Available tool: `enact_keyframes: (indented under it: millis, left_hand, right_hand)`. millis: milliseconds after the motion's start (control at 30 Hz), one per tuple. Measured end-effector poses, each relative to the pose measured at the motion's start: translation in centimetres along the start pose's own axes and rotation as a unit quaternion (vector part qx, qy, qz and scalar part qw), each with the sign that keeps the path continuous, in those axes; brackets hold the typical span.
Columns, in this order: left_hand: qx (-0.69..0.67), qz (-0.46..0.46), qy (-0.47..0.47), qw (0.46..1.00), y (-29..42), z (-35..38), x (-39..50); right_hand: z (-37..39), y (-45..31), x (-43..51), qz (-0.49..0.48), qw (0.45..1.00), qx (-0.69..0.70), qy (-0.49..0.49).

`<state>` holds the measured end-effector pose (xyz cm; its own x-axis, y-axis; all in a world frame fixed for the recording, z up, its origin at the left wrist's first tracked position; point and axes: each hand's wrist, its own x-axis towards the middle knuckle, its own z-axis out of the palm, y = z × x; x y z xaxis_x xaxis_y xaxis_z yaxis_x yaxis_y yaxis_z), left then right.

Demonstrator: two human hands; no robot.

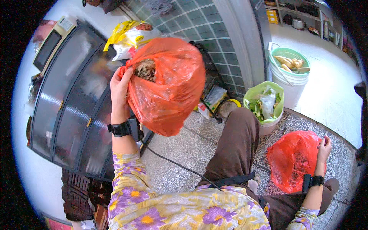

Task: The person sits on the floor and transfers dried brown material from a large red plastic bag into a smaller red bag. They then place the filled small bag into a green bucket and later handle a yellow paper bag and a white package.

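My left hand point(120, 89) pinches the gathered rim of a full orange-red plastic bag point(172, 86), raised in front of me. Through the bag's gap shows a brown, crumpled dried foodstuff point(145, 70); its exact kind cannot be told. Lower right, a second red plastic bag point(293, 161) rests on the speckled floor beside my leg, with dark bits inside. The fingers of my right hand point(325, 148) are closed on the edge of that bag.
A bin with a green liner point(263, 100) holds leaves and clear plastic. Behind it stands a white bucket point(287, 77) with a green basket. A dark cabinet point(72, 100) lines the left. Yellow-and-white packaging point(135, 36) sits behind the raised bag. A black cable point(178, 165) crosses my lap.
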<state>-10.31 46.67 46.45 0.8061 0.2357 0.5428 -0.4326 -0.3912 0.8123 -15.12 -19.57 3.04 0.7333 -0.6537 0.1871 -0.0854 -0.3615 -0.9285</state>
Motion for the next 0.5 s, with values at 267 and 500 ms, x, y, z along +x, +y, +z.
enact_keyframes:
  millis: [267, 500]
  left_hand:
    - [0.233, 0.055, 0.068, 0.969, -14.0, -11.2, -1.2]
    - [0.385, 0.103, 0.183, 0.899, -28.1, -12.8, 0.3]
  right_hand:
    - [0.8, 5.6, 1.7, -0.004, 0.992, -0.113, -0.063]
    - [-0.4, 11.9, 1.5, -0.161, 0.972, -0.172, 0.001]
